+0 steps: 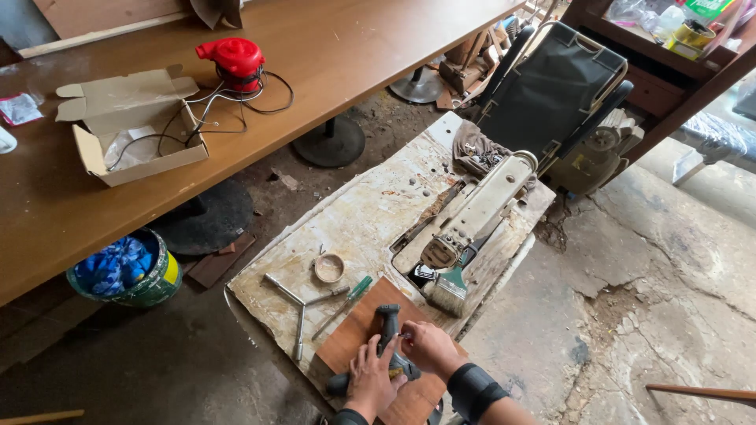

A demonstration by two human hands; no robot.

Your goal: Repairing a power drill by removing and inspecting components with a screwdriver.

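Both of my hands work on a dark power drill (pixel 386 324) that lies on a brown wooden board (pixel 356 327) at the near end of a worn white sewing-machine table (pixel 358 216). My left hand (pixel 372 380) presses down on the drill's body and grip. My right hand (pixel 425 347), with a black wrist wrap, pinches at the drill's side with its fingertips. A green-handled screwdriver (pixel 344 304) and a metal T-handled wrench (pixel 295 308) lie just left of the board.
A sewing machine (pixel 480 208) lies tipped over on the table, a paintbrush (pixel 452 289) beside it and a small round dish (pixel 329 267). A long wooden bench (pixel 315 63) carries an open cardboard box (pixel 130 126) and a red blower (pixel 235 61). A bucket (pixel 126 271) stands below.
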